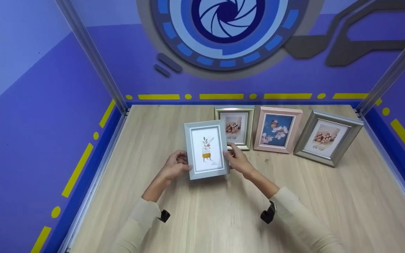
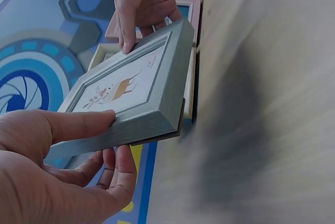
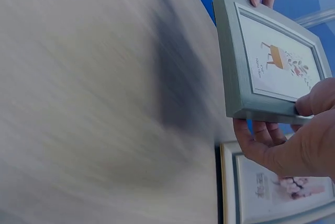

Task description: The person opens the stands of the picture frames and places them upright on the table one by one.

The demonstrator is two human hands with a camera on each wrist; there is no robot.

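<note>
Both hands hold a grey-blue picture frame (image 1: pixel 207 174) with a drawing of a potted plant in it. My left hand (image 1: pixel 175 166) grips its left side, thumb on the front border and fingers curled behind, as the left wrist view shows. On the opposite side my right hand (image 1: pixel 238 160) pinches the border the same way, thumb in front (image 3: pixel 314 98). The frame is tilted back and raised off the wooden table, its shadow (image 2: pixel 230 124) falling below it. It overlaps part of a gold-edged frame (image 1: pixel 248 130) standing behind it in the head view.
To the right of the gold-edged frame stand a pink frame (image 1: pixel 260 131) with a blossom picture and a silver-grey frame (image 1: pixel 348 140), turned at an angle. A blue-purple wall panel (image 1: pixel 125 63) closes off the back of the table (image 1: pixel 216 221), with side panels left and right.
</note>
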